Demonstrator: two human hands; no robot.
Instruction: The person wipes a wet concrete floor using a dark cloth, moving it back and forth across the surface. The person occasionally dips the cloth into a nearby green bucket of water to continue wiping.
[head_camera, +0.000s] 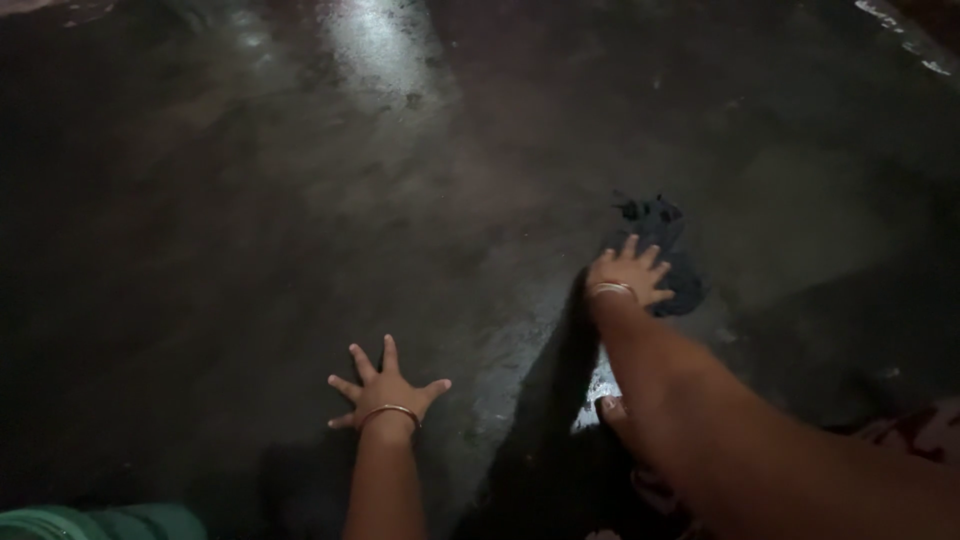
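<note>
Hands: 2 (388, 388) (630, 270); dark cloth (665, 250): 1

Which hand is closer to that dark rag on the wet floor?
Right. The right hand presses on the dark rag; the left hand lies flat on the floor, well apart.

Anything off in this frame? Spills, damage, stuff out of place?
The dark floor looks wet and glossy, with light glaring off it. The right hand presses on a crumpled dark cloth; the left hand lies flat, fingers spread. No damage visible.
</note>
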